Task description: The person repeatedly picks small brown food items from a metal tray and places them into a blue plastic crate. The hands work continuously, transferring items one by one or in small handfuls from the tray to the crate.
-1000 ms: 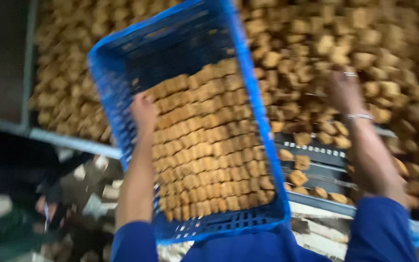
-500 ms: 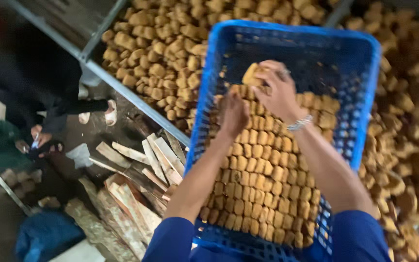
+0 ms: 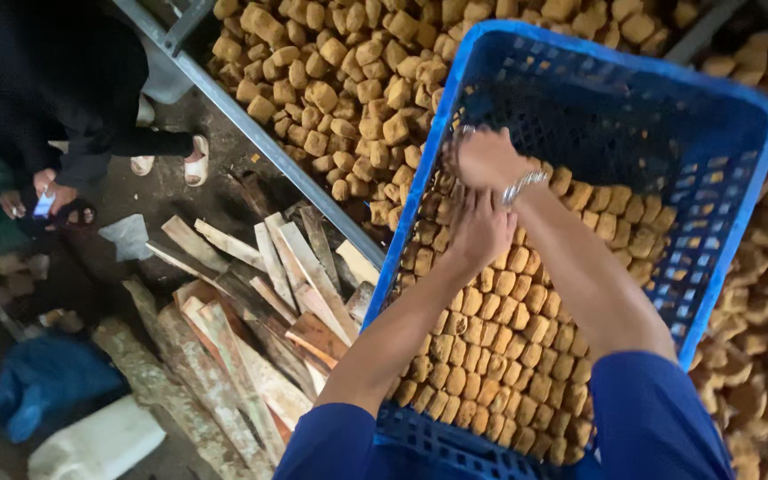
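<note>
Crate (image 3: 740, 169), blue plastic, perforated walls, sits tilted over a big bed of loose golden-brown cubes (image 3: 348, 98) that fills the top and right of the view. Inside the crate: same fried-looking cubes packed in tight rows (image 3: 508, 347) over the near and middle part; far end bare, dark mesh bottom showing.

Both hands are in the crate, at the far edge of the packed rows. Left hand (image 3: 480, 229) palm down, fingers spread a little, resting flat on the cubes; nothing held that I can see. Right hand (image 3: 488, 158) just beyond it, by the crate's left wall, fingers curled down into the cubes; metal bracelet (image 3: 523, 185) on the wrist. Cannot tell whether the right grip is closed on a cube or only pressing, since the fingertips are hidden. The two hands are nearly touching, forearms crossing slightly. Blue sleeves (image 3: 651, 418) at the bottom edge.

Left of the crate: grey metal rail (image 3: 251, 133) runs diagonally and bounds the cube bed. Below it, floor with a heap of split wood planks (image 3: 251, 311), a blue bag (image 3: 46, 382), a white sack (image 3: 91, 440). Top left: another person in dark clothes, crouched, light sandal (image 3: 196, 160) showing; details too dark to read
</note>
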